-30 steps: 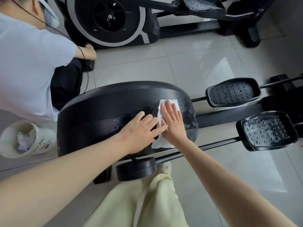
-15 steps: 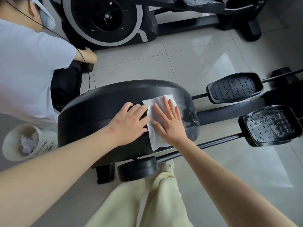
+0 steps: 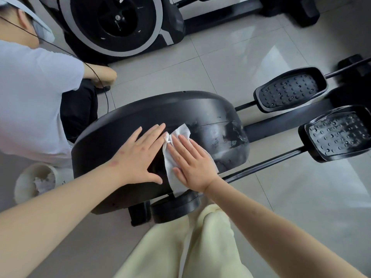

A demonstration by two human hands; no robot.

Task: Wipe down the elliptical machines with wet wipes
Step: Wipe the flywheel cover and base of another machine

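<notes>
Right hand (image 3: 190, 165) flat on wipe (image 3: 181, 130), fingers straight. Left hand (image 3: 138, 157) just left of wipe, flat on black cover (image 3: 180, 109), thumb wide.

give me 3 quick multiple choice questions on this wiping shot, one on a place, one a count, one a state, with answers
1. Where is the white cup?
A) on a pedal
B) on the floor, left of the black cover
C) on top of the cover

2. How many studded pedals lie to the right of the cover?
A) one
B) two
C) four

3. How does the right hand meet the wipe?
A) flat on it, fingers straight
B) crumpling it in a fist
C) lifted clear of it

Answers:
1 B: the cup stands on the tiles by the cover's left end.
2 B: one pedal is farther away and one is nearer.
3 A: the palm presses the wipe against the cover.
</notes>
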